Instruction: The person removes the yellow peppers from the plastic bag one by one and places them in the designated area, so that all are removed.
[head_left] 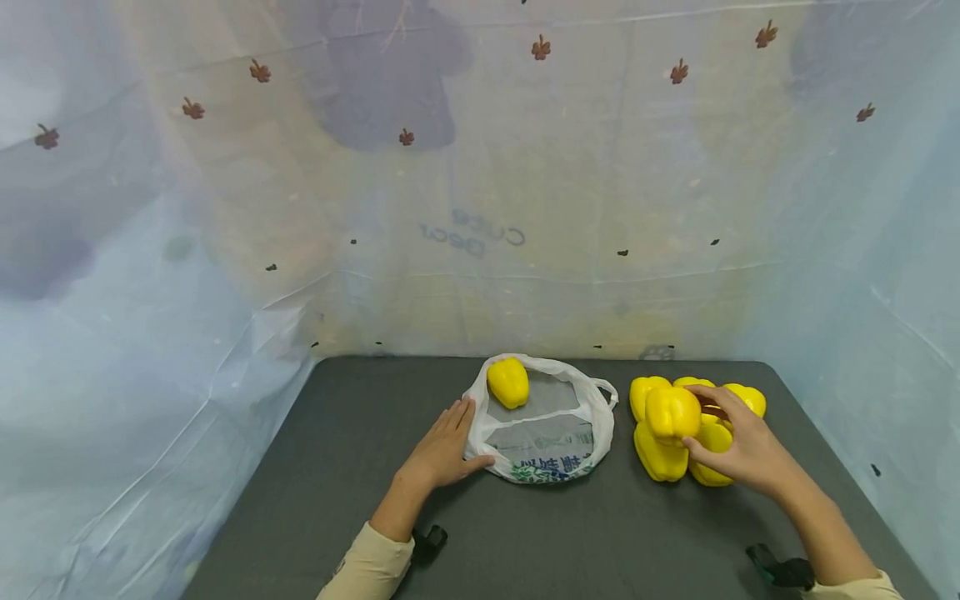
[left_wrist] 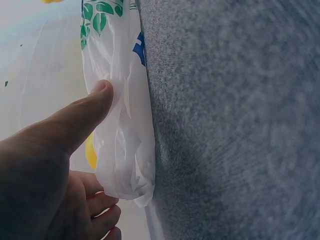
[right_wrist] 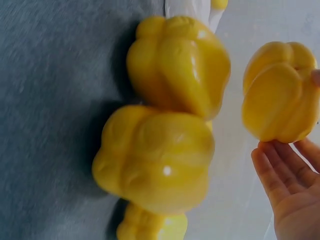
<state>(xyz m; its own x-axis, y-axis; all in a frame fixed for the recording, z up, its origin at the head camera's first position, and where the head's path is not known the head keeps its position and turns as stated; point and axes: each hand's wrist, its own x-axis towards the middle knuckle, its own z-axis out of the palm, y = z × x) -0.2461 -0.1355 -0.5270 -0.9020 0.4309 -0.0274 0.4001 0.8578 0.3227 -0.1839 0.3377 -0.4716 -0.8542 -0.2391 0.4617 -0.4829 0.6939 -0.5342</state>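
Observation:
My right hand (head_left: pixel 738 442) pinches a yellow bell pepper (head_left: pixel 672 414) between thumb and fingers, raised above a group of several more. In the right wrist view, the held pepper (right_wrist: pixel 280 95) is apart from the peppers (right_wrist: pixel 155 155) on the table. A white plastic bag (head_left: pixel 603 433) lies spread with its mouth open, a single yellow pepper (head_left: pixel 508 382) inside at the back left. Against the bag's left side rests my left hand (head_left: pixel 442 446), fingers extended. The left wrist view has its thumb (left_wrist: pixel 102 92) touching the bag's outer wall (left_wrist: pixel 135 165).
A dark grey tabletop (head_left: pixel 555 542) carries everything. Behind it hangs a pale patterned sheet (head_left: pixel 480 292), which continues along both sides. A bag handle loop (head_left: pixel 606 390) sticks out toward the peppers. Black straps (head_left: pixel 429 546) sit near both wrists.

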